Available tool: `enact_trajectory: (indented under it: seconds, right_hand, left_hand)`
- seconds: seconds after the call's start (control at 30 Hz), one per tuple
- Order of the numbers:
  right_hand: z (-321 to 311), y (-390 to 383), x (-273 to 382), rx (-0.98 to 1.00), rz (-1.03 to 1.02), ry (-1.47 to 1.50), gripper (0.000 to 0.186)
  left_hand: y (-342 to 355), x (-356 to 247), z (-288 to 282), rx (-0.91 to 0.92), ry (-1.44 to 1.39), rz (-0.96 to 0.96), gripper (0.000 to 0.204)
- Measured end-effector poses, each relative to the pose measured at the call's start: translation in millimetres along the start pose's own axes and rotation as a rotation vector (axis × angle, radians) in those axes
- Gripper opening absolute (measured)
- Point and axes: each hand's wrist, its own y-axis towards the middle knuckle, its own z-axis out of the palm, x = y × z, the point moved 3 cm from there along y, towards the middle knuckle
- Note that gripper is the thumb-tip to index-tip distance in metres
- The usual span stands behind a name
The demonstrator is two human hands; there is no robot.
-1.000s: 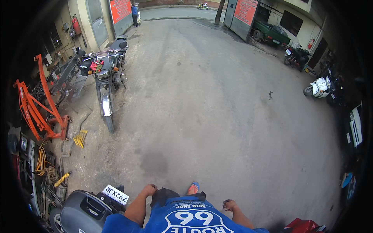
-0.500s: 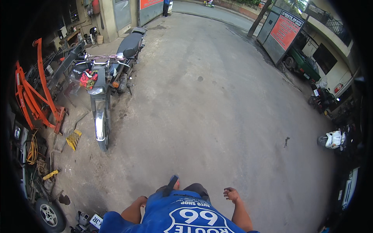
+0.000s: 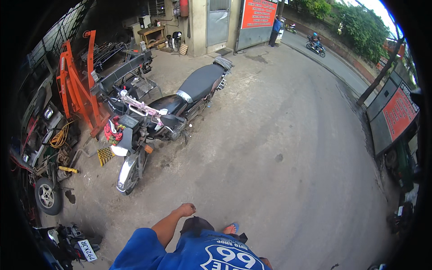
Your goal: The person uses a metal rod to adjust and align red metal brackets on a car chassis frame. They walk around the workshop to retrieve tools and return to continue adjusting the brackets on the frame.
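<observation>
My left hand [image 3: 186, 209] swings forward in front of my body, its fingers curled, and I see nothing in them. It hangs over the concrete floor and touches nothing. Only a bit of skin of my right arm [image 3: 266, 262] shows beside my blue shirt [image 3: 198, 252] at the lower edge; the right hand itself is hidden. One foot in a blue flip-flop [image 3: 231, 228] is forward. Nearest ahead on the left stands a motorcycle [image 3: 173, 105] with a dark seat, a chrome front fender and a red patterned cloth [image 3: 114, 131] by its headlight.
An orange metal lifting frame [image 3: 76, 85], a yellow step-like piece [image 3: 105, 155] and a loose wheel [image 3: 48, 196] line the left. Another motorcycle [image 3: 74, 245] is at lower left. Beyond the gate panel [image 3: 390, 112], a rider on a motorbike [image 3: 316, 45] passes on the road.
My view has turned left, so the motorcycle sits nearer the middle. My left arm has swung forward, and my right hand has gone out of sight. A motorbike rider has appeared on the road.
</observation>
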Motion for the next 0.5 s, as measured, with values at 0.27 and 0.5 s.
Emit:
enact_trajectory:
  seconds: [0.27,0.5]
  right_hand:
    - [-181,20,599,-0.329,-0.799,-0.105,0.033]
    - [-135,139,710,-0.051,-0.334,-0.33,0.033]
  left_hand:
    - [163,6,41,0.351,0.081,-0.165,0.032]
    - [330,-86,-87,0.447,-0.079,-0.273,0.041]
